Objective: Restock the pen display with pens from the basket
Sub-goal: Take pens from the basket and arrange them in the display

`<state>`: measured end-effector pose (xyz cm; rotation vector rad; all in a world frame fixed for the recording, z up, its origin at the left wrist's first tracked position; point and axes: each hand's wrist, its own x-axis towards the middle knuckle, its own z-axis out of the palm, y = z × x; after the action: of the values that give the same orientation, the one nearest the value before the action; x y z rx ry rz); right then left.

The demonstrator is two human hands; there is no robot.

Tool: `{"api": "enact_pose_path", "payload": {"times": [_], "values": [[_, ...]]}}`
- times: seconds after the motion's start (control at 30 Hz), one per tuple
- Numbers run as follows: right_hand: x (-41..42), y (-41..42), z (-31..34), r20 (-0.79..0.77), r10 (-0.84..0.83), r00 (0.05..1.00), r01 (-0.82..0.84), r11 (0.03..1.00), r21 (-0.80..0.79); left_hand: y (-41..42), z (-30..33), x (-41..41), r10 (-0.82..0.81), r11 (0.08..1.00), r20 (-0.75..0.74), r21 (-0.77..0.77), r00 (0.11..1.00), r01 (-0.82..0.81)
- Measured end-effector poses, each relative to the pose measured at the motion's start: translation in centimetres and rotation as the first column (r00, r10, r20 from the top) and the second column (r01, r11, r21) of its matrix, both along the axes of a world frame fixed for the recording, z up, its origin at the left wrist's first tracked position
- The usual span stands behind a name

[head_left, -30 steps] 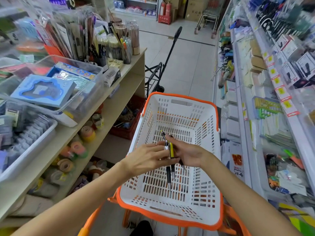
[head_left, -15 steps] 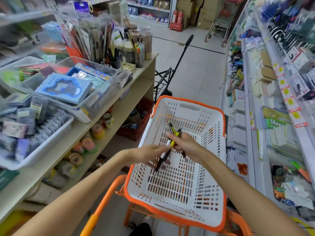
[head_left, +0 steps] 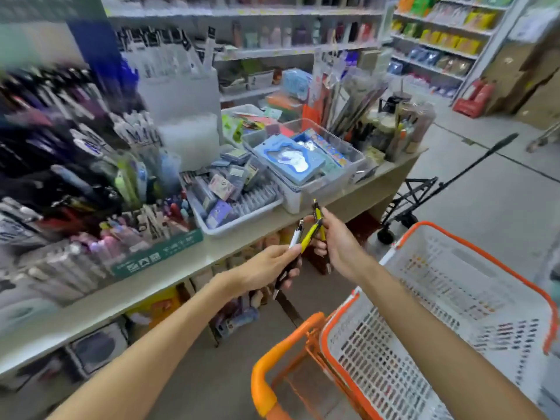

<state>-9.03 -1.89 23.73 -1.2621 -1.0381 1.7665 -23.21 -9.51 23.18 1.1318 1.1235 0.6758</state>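
both hands [head_left: 306, 253] grip pens [head_left: 309, 236] (three, seemingly) raised beside the basket [head_left: 472, 256].

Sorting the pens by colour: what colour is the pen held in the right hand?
Yellow with black ends, the pen in the head view.

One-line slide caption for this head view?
Both hands, left hand and right hand, hold pens between the basket and the pen display.
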Motion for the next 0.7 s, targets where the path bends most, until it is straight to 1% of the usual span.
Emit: {"api": "enact_pose_path", "payload": {"times": [0.07, 0.1, 0.17, 0.33, 0.43, 0.5, 0.6, 0.63, 0.67, 0.7], "values": [[-3.5, -0.6, 0.3, 0.001, 0.088, 0.996, -0.088, 0.994, 0.064, -1.4, 0.8, -3.1, 0.086, 0.996, 0.026, -0.012, 0.996, -0.085], [-6.1, -1.1, 0.5, 0.010, 0.138, 0.990, -0.139, 0.985, 0.101, -2.5, 1.2, -5.3, 0.133, 0.991, 0.014, -0.002, 0.991, -0.133], [-9.9, -2.0, 0.9, 0.037, 0.209, 0.977, -0.212, 0.966, 0.145, -3.9, 2.0, -8.7, 0.171, 0.985, -0.024, 0.011, 0.985, -0.171], [-20.3, -4.7, 2.3, 0.125, 0.360, 0.925, -0.380, 0.895, 0.236, -7.6, 2.7, -18.2, 0.315, 0.942, -0.070, -0.100, 0.946, -0.321], [-25.5, -6.4, 3.5, 0.155, 0.439, 0.885, -0.465, 0.846, 0.261, -9.6, 3.9, -22.6, 0.408, 0.907, -0.029, -0.101, 0.913, -0.408], [-28.7, -7.3, 4.8, 0.110, 0.436, 0.893, -0.449, 0.854, 0.263, -11.1, 5.1, -25.4, 0.459, 0.887, -0.006, -0.049, 0.888, -0.459], [-32.4, -8.0, 7.0, -0.094, 0.367, 0.925, -0.341, 0.914, 0.219, -12.7, 6.7, -29.5, 0.521, 0.853, -0.049, 0.043, 0.852, -0.519], [-33.8, -8.0, 7.7, -0.131, 0.348, 0.928, -0.316, 0.924, 0.214, -13.1, 7.3, -31.2, 0.546, 0.837, -0.050, 0.062, 0.836, -0.543], [-34.6, -7.8, 8.1, -0.142, 0.338, 0.930, -0.305, 0.928, 0.213, -13.2, 7.7, -32.3, 0.577, 0.816, -0.050, 0.080, 0.815, -0.572], [-35.4, -7.7, 8.5, -0.121, 0.335, 0.934, -0.302, 0.925, 0.231, -13.1, 8.0, -33.4, 0.612, 0.789, -0.051, 0.101, 0.789, -0.605]]}}
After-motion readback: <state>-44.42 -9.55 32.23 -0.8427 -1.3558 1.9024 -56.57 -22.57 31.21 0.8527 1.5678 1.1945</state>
